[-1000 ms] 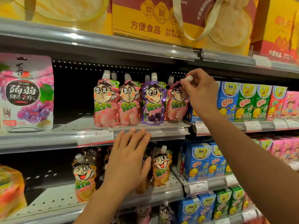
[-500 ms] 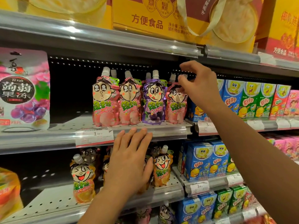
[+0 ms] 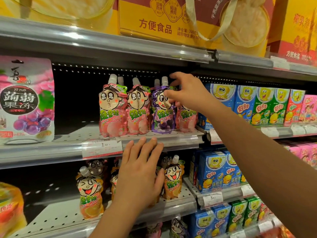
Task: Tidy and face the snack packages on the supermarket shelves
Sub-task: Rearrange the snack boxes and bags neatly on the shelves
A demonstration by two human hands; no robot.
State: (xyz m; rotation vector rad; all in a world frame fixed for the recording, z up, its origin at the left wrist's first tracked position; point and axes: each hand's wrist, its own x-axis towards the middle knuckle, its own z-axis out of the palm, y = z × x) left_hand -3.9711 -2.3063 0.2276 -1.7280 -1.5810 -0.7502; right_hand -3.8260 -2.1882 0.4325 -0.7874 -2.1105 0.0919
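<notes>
A row of spouted jelly pouches with cartoon faces stands on the middle shelf [image 3: 180, 137]: two pink ones [image 3: 111, 107] [image 3: 137, 109], a purple grape one [image 3: 162, 117] and another pink one [image 3: 186, 117] half hidden behind my right hand. My right hand [image 3: 188, 93] reaches in from the right with fingers spread. Its fingertips touch the upper face of the purple pouch and its thumb is up beside the cap. My left hand [image 3: 140, 174] is flat and open, fingertips resting on the shelf's front rail. Orange pouches [image 3: 89, 191] [image 3: 173, 179] stand on the shelf below.
A large pink konjac jelly bag [image 3: 25, 100] stands at the left of the same shelf. Blue, green and red juice cartons [image 3: 257, 103] fill the shelves to the right. Yellow gift boxes [image 3: 163, 23] sit on the top shelf. A price tag [image 3: 102, 148] hangs on the rail.
My right hand let go of the rightmost pink pouch's cap, opened and moved left onto the purple pouch. The left hand stayed on the rail.
</notes>
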